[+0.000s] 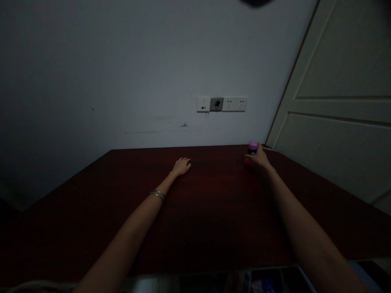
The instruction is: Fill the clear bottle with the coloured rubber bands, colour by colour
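At the back right of the dark red table (214, 191), my right hand (259, 158) is wrapped round a small bottle (252, 147) with a purple top and a dark and red body. The bottle stands upright near the table's far edge. My left hand (182, 166) rests palm down on the tabletop, left of the bottle, with its fingers slightly spread and nothing seen in it. Bracelets (157, 194) circle the left wrist.
Behind the table rises a pale wall with a row of sockets (234, 104). A panelled door (339, 106) stands at the right. Below the table's near edge, an open drawer or box (265, 285) holds items too dark to name.
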Demonstrator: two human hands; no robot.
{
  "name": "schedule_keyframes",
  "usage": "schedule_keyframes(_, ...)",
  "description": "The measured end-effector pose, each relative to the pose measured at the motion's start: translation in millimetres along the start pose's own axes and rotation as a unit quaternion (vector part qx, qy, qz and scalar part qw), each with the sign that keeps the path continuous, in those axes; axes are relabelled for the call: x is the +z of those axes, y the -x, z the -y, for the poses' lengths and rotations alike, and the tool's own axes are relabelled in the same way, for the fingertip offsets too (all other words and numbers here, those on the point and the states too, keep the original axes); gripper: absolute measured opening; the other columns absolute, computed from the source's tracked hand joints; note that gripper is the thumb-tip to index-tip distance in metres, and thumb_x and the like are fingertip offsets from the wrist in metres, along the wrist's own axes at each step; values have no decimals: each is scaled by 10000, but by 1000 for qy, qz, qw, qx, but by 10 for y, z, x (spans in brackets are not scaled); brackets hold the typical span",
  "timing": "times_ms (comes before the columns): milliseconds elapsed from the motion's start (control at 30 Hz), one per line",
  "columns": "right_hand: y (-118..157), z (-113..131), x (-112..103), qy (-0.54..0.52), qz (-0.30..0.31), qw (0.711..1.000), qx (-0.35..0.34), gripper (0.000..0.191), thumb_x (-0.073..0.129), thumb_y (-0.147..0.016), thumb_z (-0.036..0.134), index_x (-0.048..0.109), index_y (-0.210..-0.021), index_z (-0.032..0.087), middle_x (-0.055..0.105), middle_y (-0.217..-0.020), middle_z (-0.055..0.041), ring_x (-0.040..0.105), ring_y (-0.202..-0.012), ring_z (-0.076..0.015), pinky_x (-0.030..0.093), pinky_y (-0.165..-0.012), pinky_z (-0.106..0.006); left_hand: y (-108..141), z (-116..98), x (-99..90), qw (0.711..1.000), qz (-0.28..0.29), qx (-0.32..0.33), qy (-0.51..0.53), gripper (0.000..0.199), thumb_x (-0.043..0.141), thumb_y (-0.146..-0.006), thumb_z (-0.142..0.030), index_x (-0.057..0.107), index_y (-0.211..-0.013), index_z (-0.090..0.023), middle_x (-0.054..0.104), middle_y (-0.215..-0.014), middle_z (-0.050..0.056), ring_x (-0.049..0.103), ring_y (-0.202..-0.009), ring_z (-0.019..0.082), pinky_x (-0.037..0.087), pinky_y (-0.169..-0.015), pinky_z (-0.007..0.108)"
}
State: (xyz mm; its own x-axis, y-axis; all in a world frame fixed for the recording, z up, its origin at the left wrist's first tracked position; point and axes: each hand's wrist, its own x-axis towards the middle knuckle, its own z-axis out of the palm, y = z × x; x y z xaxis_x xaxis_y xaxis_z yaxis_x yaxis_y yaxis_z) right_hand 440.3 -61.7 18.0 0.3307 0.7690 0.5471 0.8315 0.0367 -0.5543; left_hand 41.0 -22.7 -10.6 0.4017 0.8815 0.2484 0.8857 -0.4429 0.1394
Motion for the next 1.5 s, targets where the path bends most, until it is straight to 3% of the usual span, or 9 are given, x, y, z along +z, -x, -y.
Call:
schedule_keyframes(200,43,19,192,-97,6,990,105,504,684,-576,360,566,-997,109,630,-921,-141,603,-840,-276,474,-737,-421,-4,17,25,1000,-13,-1,25,422,365,-854,-326,485,-1229,-174,459,-1314,99,378,-1225,258,307,-998,394)
schedule_keyframes(300,118,353,358,-153,31,985,68,462,677,-576,397,580,-928,113,633,-890,-131,600,-806,-247,470,-721,-376,-40,68,56,994,-25,-20,101,481,450,-815,-299,430,-1272,-150,486,-1283,121,424,-1193,250,334,-985,371)
schedule_keyframes(400,220,882,562,-236,88,968,-7,438,680,-564,416,579,-876,125,630,-832,-96,587,-751,-217,461,-696,-346,-86,161,-1,967,-44,-61,242,524,512,-777,-238,411,-1278,-118,524,-1231,146,497,-1124,215,376,-951,321)
schedule_keyframes(500,348,1492,806,-354,125,925,-55,411,682,-569,414,556,-851,143,608,-780,-58,573,-704,-182,455,-672,-318,-84,281,-251,930,-93,-71,349,480,529,-765,-212,462,-1227,-103,560,-1173,148,529,-1075,199,401,-920,314)
schedule_keyframes(633,581,2255,1195,-480,177,855,-85,431,664,-594,389,519,-932,163,579,-778,-27,561,-684,-161,459,-659,-311,57,399,-831,893,-140,-59,424,434,495,-806,-315,495,-1187,-106,571,-1140,157,557,-1009,215,453,-820,339)
schedule_keyframes(733,805,2722,1491,-487,180,845,-124,433,645,-609,362,524,-971,156,582,-827,-37,537,-727,-162,446,-712,-325,232,434,-1231,867,-144,-51,475,457,472,-829,-360,457,-1217,-119,574,-1129,166,579,-963,211,468,-763,331)
schedule_keyframes(867,1113,3166,1785,-498,201,831,-148,452,592,-640,311,500,-1058,167,591,-901,-48,537,-779,-172,431,-756,-336,468,515,-1492,882,-134,-17,451,518,564,-775,-342,461,-1216,-91,598,-1075,168,573,-960,214,451,-806,355)
schedule_keyframes(1067,1395,3408,1951,-477,222,835,-161,382,565,-647,300,498,-1004,178,583,-848,-32,531,-747,-172,431,-724,-326,737,795,-1559,920,-69,8,386,572,650,-651,-143,493,-1197,-75,588,-1104,165,567,-955,197,413,-874,377)
schedule_keyframes(1500,1525,3368,2086,-455,247,838,-174,319,538,-675,342,452,-942,189,564,-800,-28,519,-704,-170,431,-662,-315,830,974,-1470,935,-31,-5,354,416,654,-641,-166,601,-1044,-79,650,-933,94,581,-830,161,447,-784,333)
